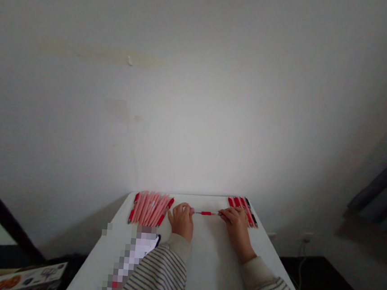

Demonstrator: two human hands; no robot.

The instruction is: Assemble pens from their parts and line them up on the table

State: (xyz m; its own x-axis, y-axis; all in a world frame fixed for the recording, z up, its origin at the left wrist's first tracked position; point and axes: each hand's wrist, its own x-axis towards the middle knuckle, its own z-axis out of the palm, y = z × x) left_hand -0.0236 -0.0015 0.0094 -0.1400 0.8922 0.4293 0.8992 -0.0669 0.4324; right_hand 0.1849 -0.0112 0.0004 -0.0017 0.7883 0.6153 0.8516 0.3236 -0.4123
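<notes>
A thin red pen (207, 213) stretches level between my two hands above the white table (217, 264). My left hand (182, 220) is closed on its left end and my right hand (236, 222) pinches its right end. A row of several pink and red pens (150, 209) lies just left of my left hand. A smaller row of several red and dark pens (244, 208) lies under and behind my right hand. Both arms wear striped sleeves.
The table stands against a plain white wall (198, 95). A printed box (22, 279) lies on the floor at lower left, beside a dark slanted bar (1, 214). A dark curtain (382, 188) hangs at the right, above a wall socket (305, 238).
</notes>
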